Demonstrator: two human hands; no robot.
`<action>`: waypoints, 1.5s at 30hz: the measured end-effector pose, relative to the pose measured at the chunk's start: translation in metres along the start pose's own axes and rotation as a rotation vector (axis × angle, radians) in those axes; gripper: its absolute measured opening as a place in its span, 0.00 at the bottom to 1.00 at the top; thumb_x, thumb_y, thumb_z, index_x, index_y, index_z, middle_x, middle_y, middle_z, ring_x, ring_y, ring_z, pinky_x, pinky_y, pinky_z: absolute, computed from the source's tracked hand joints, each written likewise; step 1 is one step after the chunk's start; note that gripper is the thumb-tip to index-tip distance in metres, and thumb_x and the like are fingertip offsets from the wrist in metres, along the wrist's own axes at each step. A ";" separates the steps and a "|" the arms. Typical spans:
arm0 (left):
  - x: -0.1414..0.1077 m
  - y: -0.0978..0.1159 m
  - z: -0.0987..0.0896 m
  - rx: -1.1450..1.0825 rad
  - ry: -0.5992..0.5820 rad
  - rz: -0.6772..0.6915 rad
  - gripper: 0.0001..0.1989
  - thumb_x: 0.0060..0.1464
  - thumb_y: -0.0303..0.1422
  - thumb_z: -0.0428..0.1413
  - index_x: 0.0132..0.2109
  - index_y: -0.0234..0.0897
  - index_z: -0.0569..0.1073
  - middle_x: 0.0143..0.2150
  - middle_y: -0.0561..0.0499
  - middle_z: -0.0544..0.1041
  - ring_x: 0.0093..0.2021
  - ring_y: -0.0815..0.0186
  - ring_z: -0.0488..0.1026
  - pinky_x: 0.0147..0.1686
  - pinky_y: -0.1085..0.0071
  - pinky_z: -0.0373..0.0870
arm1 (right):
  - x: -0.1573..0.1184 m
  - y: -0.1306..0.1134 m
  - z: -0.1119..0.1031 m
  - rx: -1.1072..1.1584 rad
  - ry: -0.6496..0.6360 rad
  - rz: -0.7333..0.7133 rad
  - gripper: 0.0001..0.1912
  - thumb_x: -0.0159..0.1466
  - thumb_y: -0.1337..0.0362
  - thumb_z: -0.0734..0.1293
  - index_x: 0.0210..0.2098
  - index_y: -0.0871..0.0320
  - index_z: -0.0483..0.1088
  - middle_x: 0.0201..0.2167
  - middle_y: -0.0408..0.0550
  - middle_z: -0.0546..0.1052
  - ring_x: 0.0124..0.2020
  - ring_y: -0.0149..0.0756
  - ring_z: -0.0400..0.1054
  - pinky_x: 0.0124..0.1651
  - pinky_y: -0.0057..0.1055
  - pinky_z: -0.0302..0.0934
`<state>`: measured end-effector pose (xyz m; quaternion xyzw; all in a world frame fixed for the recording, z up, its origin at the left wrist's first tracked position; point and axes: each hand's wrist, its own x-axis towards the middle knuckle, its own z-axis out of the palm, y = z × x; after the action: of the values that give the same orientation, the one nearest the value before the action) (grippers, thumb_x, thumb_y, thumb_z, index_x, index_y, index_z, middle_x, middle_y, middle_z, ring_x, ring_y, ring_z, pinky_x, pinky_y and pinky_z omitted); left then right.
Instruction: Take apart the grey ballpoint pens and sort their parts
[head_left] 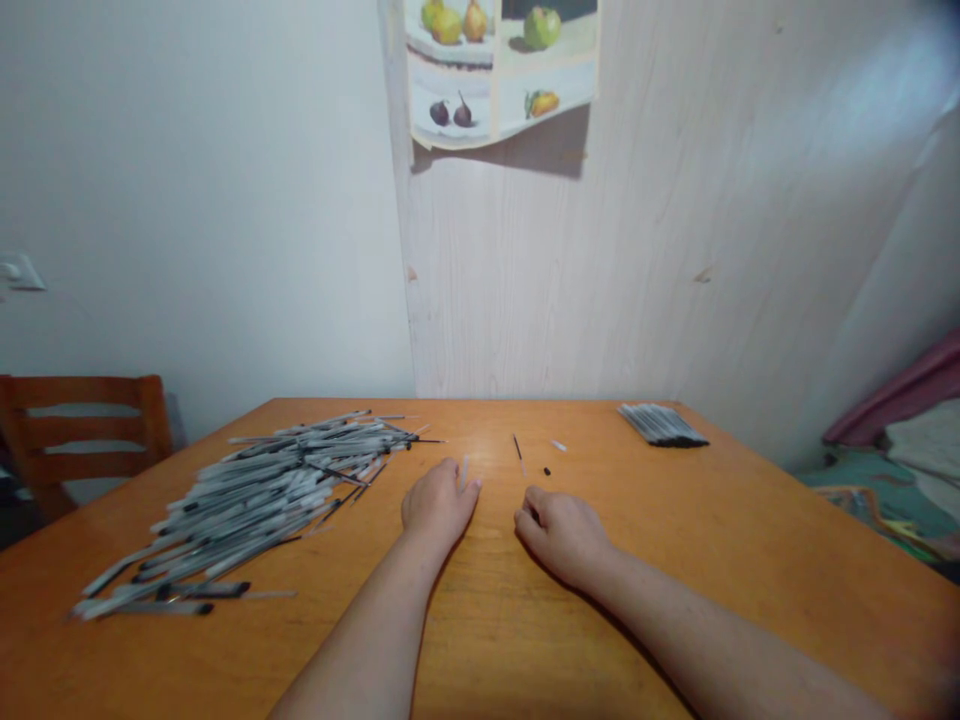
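My left hand (436, 505) rests on the table left of the middle. A clear pen barrel (464, 470) stands between its thumb and forefinger, which close around it. My right hand (566, 535) lies curled on the table, thumb and fingers drawn together; whatever may be inside is hidden. Just beyond it are a thin dark pen refill (517, 447), a small black plug (547, 471) and a whitish pen cap (559, 445), all apart from the fingers. To the left of my left hand spreads a large loose pile of clear pens and pen parts (262, 500) with black ends.
A neat row of pens (664, 425) lies at the table's back right. The wooden table (480, 640) meets a wall with a fruit picture (499, 70). A wooden chair (82, 425) stands at the left, and fabric (900, 490) lies beyond the right edge.
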<state>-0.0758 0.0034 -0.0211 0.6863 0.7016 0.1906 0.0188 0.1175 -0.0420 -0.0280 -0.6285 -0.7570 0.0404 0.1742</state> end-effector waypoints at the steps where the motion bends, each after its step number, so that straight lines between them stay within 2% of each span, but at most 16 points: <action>1: 0.000 0.000 0.000 -0.003 0.001 -0.003 0.18 0.56 0.51 0.49 0.41 0.43 0.71 0.41 0.46 0.79 0.39 0.57 0.75 0.33 0.67 0.62 | 0.000 0.000 0.000 0.003 0.000 0.001 0.14 0.66 0.57 0.58 0.31 0.56 0.69 0.28 0.48 0.77 0.27 0.33 0.65 0.28 0.30 0.40; 8: 0.000 -0.002 0.000 -0.037 0.025 -0.017 0.20 0.56 0.52 0.50 0.43 0.42 0.71 0.42 0.46 0.79 0.41 0.56 0.76 0.34 0.67 0.63 | 0.006 0.003 0.001 -0.012 0.000 0.012 0.15 0.68 0.57 0.57 0.32 0.56 0.69 0.29 0.49 0.77 0.29 0.33 0.66 0.29 0.30 0.41; 13: 0.000 -0.003 -0.005 -0.076 0.042 -0.060 0.23 0.57 0.53 0.49 0.49 0.42 0.72 0.47 0.44 0.79 0.45 0.55 0.76 0.37 0.66 0.65 | 0.009 0.002 0.001 -0.032 0.007 0.017 0.16 0.69 0.57 0.55 0.34 0.57 0.70 0.31 0.50 0.78 0.30 0.35 0.68 0.29 0.31 0.42; 16: 0.000 -0.003 -0.008 -0.109 0.056 -0.081 0.24 0.59 0.52 0.47 0.51 0.41 0.72 0.47 0.43 0.79 0.46 0.56 0.76 0.37 0.66 0.65 | 0.009 0.002 0.001 -0.043 0.005 0.029 0.17 0.69 0.57 0.55 0.35 0.58 0.70 0.31 0.51 0.78 0.31 0.35 0.68 0.30 0.31 0.43; 25: -0.002 -0.004 -0.011 -0.203 0.177 -0.076 0.20 0.62 0.45 0.47 0.53 0.40 0.72 0.47 0.43 0.79 0.47 0.59 0.75 0.40 0.67 0.65 | 0.009 0.001 0.003 -0.086 0.029 -0.008 0.17 0.69 0.57 0.54 0.35 0.58 0.70 0.33 0.52 0.78 0.32 0.35 0.68 0.30 0.31 0.42; 32: -0.007 -0.006 -0.024 -0.254 0.228 -0.083 0.15 0.62 0.39 0.49 0.51 0.39 0.73 0.47 0.44 0.79 0.47 0.60 0.75 0.43 0.68 0.65 | 0.008 0.001 0.004 -0.122 0.025 -0.009 0.16 0.69 0.58 0.55 0.35 0.59 0.70 0.33 0.53 0.78 0.33 0.37 0.70 0.30 0.32 0.42; 37: -0.016 -0.025 -0.044 -0.179 0.240 -0.094 0.13 0.62 0.37 0.49 0.49 0.40 0.74 0.48 0.44 0.78 0.48 0.60 0.74 0.45 0.67 0.64 | 0.007 0.000 0.004 -0.124 0.031 -0.015 0.16 0.69 0.58 0.55 0.35 0.59 0.70 0.34 0.53 0.78 0.33 0.37 0.70 0.31 0.32 0.43; 45: -0.036 -0.082 -0.067 0.001 0.288 -0.231 0.13 0.62 0.35 0.47 0.47 0.44 0.75 0.47 0.46 0.78 0.50 0.56 0.71 0.46 0.63 0.64 | 0.007 0.003 0.007 -0.137 0.019 -0.033 0.17 0.69 0.57 0.54 0.34 0.58 0.70 0.33 0.53 0.78 0.33 0.39 0.70 0.31 0.32 0.45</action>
<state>-0.1717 -0.0464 0.0089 0.5665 0.7714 0.2833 -0.0605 0.1175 -0.0335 -0.0337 -0.6269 -0.7664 -0.0205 0.1386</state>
